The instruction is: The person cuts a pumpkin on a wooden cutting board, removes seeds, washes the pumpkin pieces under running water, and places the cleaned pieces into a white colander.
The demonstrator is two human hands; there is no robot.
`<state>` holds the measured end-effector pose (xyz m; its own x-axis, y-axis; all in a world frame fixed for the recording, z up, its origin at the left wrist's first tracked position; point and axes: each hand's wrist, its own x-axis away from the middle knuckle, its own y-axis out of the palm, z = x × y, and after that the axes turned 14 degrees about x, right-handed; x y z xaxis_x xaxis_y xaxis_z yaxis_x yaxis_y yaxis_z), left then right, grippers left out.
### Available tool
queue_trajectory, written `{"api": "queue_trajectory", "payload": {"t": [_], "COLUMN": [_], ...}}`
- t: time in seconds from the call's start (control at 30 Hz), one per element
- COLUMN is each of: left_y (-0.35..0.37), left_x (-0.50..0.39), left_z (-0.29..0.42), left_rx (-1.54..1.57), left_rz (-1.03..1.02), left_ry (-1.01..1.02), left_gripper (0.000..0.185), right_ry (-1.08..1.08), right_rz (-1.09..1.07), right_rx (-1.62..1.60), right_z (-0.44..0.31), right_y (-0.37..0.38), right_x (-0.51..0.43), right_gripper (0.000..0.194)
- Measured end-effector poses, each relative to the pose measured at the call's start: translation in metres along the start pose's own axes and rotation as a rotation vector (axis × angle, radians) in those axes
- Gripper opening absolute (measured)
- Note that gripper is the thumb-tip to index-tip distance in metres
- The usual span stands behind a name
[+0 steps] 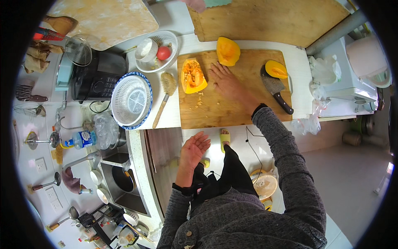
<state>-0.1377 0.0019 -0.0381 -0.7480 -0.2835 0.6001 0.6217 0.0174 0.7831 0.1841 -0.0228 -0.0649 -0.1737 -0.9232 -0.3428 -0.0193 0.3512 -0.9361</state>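
My right hand (224,80) reaches over the wooden cutting board (239,115), palm down and fingers spread, holding nothing. Just beyond its fingertips lies a hollowed pumpkin piece (228,51). Left of the hand is another pumpkin piece (193,76) with its seeds and pulp still inside. Loose pumpkin seeds (199,101) are scattered below that piece. At the board's right side, a smaller pumpkin wedge (276,69) rests against the blade of a black-handled cleaver (273,84). My left hand (194,151) hovers in front of the counter edge, palm up, fingers loosely apart and empty.
A brush (168,84) lies left of the board. Nested plastic baskets (132,99) stand beside it, and a colander (172,40) behind holds a bowl and a tomato. The sink (140,199) is at lower left. Plastic bags (323,71) sit at right; a cable (256,152) crosses the floor.
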Motion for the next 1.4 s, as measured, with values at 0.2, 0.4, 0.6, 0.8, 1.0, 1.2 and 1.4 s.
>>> {"api": "queue_trajectory", "payload": {"t": [0.2, 0.4, 0.6, 0.8, 1.0, 1.2, 1.4], "left_y": [0.002, 0.026, 0.073, 0.092, 0.074, 0.071, 0.070], "left_x": [-0.005, -0.030, -0.074, -0.135, -0.146, -0.130, -0.129], "left_z": [0.013, 0.016, -0.007, -0.032, -0.002, 0.015, 0.022], "left_rx": [-0.014, 0.012, -1.077, -2.249, -2.413, -2.399, -2.223], "left_rz": [0.050, -0.115, 0.010, -0.114, 0.167, 0.158, 0.151], "left_ry": [0.031, 0.065, 0.409, 1.221, 1.319, 1.310, 1.290], "left_gripper": [0.044, 0.042, 0.029, 0.014, 0.006, 0.012, 0.011], "right_ry": [-0.137, -0.454, 0.226, -0.001, -0.060, -0.137, -0.612], "right_rz": [-0.406, -0.469, -0.060, -0.156, -0.145, -0.225, -0.788], "right_rx": [-0.110, -0.576, -0.092, -0.085, -0.075, -0.010, -0.492], "right_z": [-0.047, -0.084, -0.017, -0.001, 0.011, -0.024, -0.054], "right_y": [-0.052, -0.083, -0.040, -0.047, -0.006, -0.028, -0.108], "right_x": [0.096, 0.133, 0.094, 0.066, 0.027, 0.035, 0.086], "right_gripper": [0.061, 0.053, 0.044, 0.049, 0.053, 0.059, 0.062]}}
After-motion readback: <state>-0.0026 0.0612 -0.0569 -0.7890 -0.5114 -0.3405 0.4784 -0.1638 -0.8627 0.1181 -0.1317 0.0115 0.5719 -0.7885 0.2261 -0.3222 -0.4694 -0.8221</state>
